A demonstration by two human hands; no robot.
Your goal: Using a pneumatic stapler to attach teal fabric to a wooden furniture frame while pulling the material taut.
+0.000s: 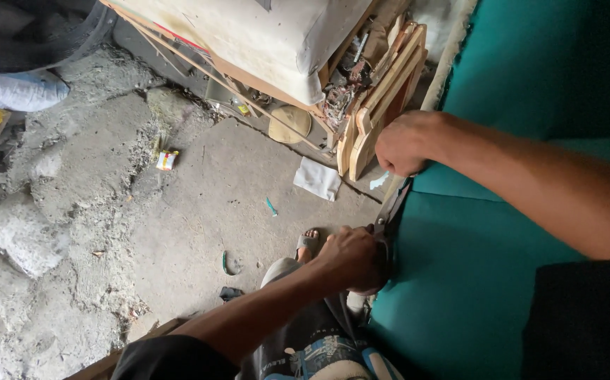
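A piece covered in teal fabric (474,267) fills the right side of the view. My right hand (405,143) is closed in a fist on the fabric's edge near the top. My left hand (351,257) is closed lower down on the same edge, gripping a dark tool (388,218) that lies along the seam; what kind of tool it is I cannot make out. My sandalled foot (308,243) shows just left of the left hand on the concrete floor.
Wooden frame pieces (379,98) lean against a cream cushioned piece (249,35) at the top. On the rough concrete floor (199,204) lie a white cloth (317,178), a small wrapper (167,160) and teal scraps. A dark tyre (30,32) sits top left.
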